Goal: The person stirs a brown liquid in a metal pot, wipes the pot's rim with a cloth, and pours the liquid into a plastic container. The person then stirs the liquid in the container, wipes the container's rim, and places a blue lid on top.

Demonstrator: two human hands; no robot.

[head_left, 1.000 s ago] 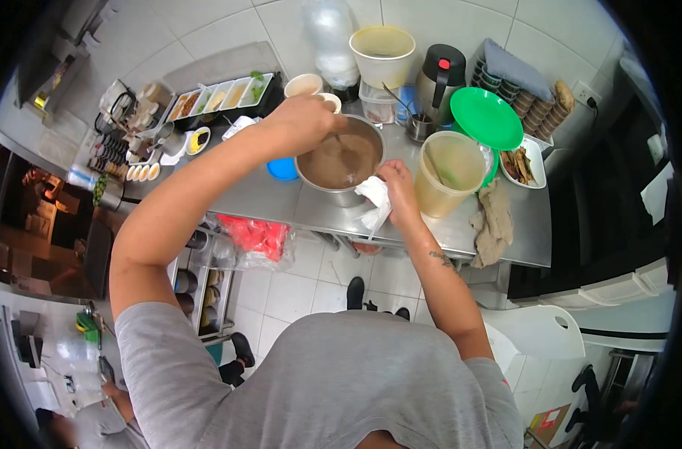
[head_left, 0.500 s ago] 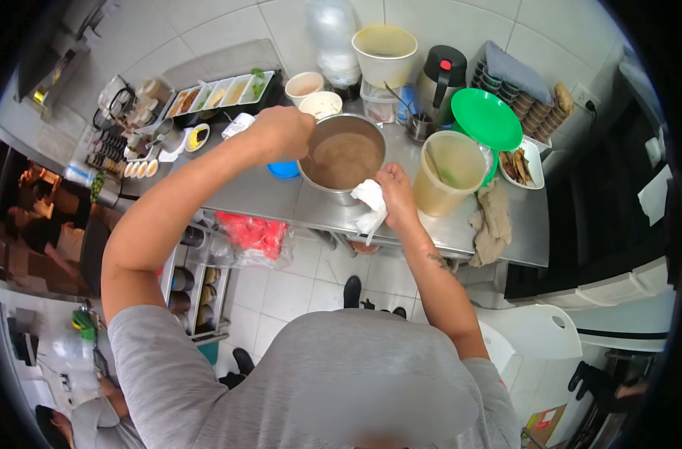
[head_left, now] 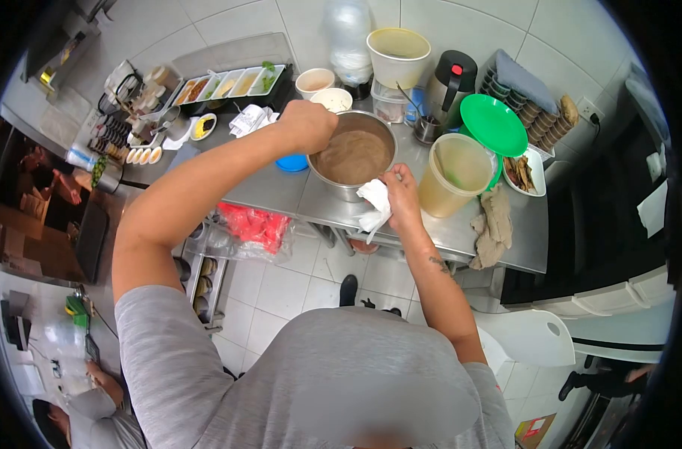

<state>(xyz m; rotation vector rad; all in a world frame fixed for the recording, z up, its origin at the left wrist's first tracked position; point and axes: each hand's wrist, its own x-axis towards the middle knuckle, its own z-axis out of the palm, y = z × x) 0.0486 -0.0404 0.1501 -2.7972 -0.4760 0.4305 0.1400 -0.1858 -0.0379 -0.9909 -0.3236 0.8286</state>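
A steel pot point(head_left: 390, 150) of brown liquid point(head_left: 352, 157) stands at the front of the steel counter, with swirl marks on the liquid's surface. My left hand point(head_left: 309, 126) is closed in a fist over the pot's left rim. What it grips is hidden behind the fingers. At the pot's right front, my right hand point(head_left: 402, 193) pinches a white cloth point(head_left: 375, 203) that lies against the pot's side and hangs over the counter edge. Close to my right hand is a tall, cloudy plastic container point(head_left: 449, 183) with a little greenish residue inside.
White bowls point(head_left: 331, 99), a tub point(head_left: 399, 56), a thermos point(head_left: 455, 82) and a green lid point(head_left: 494, 125) crowd the back. A tan rag point(head_left: 493, 228) hangs over the front edge. Garnish trays point(head_left: 236, 84) stand left. Another person point(head_left: 94, 408) is at lower left.
The whole view has shifted slightly, so the counter sits a little further right. My left fist has moved slightly around the pot's rim; my right hand still holds the cloth against the pot.
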